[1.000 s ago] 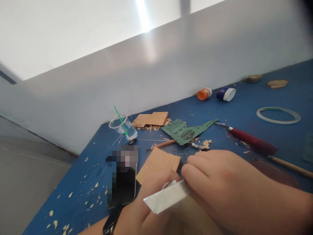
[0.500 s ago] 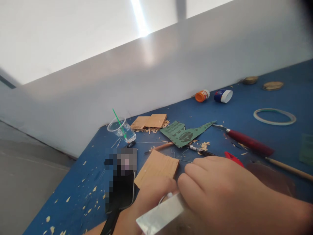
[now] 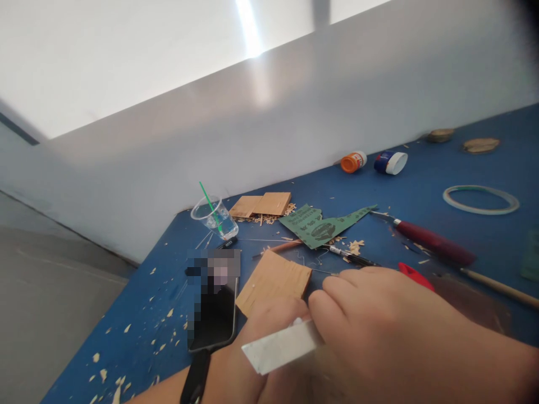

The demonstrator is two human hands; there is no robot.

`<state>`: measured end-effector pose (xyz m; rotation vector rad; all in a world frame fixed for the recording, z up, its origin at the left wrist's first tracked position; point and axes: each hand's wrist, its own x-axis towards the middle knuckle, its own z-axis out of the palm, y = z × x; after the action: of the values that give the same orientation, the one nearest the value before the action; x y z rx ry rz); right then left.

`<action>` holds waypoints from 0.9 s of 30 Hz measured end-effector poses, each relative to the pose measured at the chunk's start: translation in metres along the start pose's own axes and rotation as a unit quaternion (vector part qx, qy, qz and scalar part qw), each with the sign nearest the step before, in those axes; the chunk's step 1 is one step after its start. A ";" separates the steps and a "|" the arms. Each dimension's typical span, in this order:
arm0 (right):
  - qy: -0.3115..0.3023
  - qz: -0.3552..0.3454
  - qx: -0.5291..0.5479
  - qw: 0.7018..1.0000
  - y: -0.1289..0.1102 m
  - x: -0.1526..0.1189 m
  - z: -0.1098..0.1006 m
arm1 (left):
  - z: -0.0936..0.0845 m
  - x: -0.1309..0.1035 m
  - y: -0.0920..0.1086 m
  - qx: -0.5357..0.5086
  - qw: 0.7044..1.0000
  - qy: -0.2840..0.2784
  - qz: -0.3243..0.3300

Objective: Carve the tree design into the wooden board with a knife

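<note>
My right hand (image 3: 370, 320) is closed in a fist around a flat metal blade (image 3: 282, 348) with a slanted end. The blade sticks out leftward, and any handle is hidden inside the fist. Pressed against its knuckles is my left hand (image 3: 269, 331), with a black band (image 3: 197, 376) on the wrist. Its fingers are curled below the blade; whatever they hold is hidden. A small white spot shows between the hands, too little of it to name. Just beyond lies a light wooden block (image 3: 273, 283).
On the blue table (image 3: 138, 314) lie wood shavings, a phone (image 3: 214, 320), green sandpaper (image 3: 314, 224), a red-handled knife (image 3: 433, 241) and a wooden stick (image 3: 501, 287). Farther back are a plastic cup (image 3: 217, 219), two wooden pieces (image 3: 275, 203), an orange bottle (image 3: 353, 161) and a clear ring (image 3: 480, 200).
The whole view has shifted slightly, so the table things appear a little farther right. The blade has tilted a little and sits slightly higher. Both hands stay closed together.
</note>
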<state>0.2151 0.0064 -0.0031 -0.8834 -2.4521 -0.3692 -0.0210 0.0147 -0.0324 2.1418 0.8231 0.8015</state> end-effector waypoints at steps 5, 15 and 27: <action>-0.027 -0.003 -0.010 1.000 0.000 -0.003 0.001 | 0.003 0.005 0.010 0.006 0.999 -0.001 -0.038; -0.049 -0.044 -0.046 0.997 0.001 0.002 -0.005 | 0.005 0.005 0.007 -0.002 1.000 0.004 -0.022; 0.000 -0.037 -0.053 0.998 0.001 0.003 -0.003 | 0.006 0.000 0.002 0.012 1.000 0.004 -0.026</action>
<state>0.2149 0.0080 0.0013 -0.8367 -2.4894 -0.5303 -0.0163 0.0118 -0.0343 2.1310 0.8929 0.7773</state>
